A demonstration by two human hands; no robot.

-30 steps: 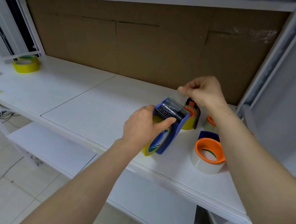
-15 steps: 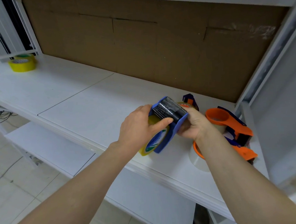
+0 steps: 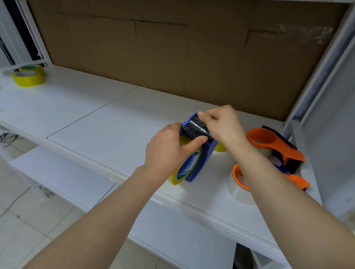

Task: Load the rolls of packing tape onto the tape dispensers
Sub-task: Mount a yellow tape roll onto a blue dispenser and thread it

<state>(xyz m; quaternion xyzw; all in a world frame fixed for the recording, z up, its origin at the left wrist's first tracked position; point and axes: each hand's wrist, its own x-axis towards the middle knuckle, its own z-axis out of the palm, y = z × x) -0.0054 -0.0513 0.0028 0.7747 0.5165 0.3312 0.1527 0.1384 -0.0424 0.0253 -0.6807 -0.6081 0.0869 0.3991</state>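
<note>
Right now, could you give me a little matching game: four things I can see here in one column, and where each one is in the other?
1 blue dispenser
2 orange dispenser
3 loose yellow rolls
4 right hand

A far left end of the bench
B pinching at the black roller's top
C gripped by the left hand
D lying at the bench's right end

Pairs: 1-C, 2-D, 3-A, 4-B.
</note>
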